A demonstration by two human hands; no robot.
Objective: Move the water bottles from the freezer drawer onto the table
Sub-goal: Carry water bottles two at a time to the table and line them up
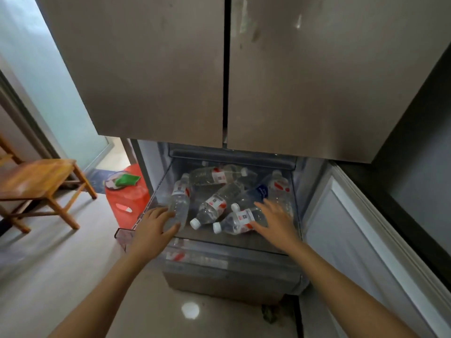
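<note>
A person reaches with both bare hands into an open freezer drawer (168, 184) beneath the closed double doors (227, 69) of a refrigerator. The drawer holds a loose pile of water bottles (219, 191), most with red-and-white labels, lying on their sides and across one another; at least seven can be made out, so the job looks to be at or near its start. The left hand (153, 228), fingers spread, touches the base of the leftmost bottle (180, 201) but has not closed round it. The right hand (275, 220), also spread flat, rests over the near bottle (240, 222) at the right front without gripping it. Neither hand holds anything yet. To the left, well apart from the drawer, stands a wooden table (36, 176); no bottle shows on the part in view. A red bin (127, 198) sits between it and the freezer.
</note>
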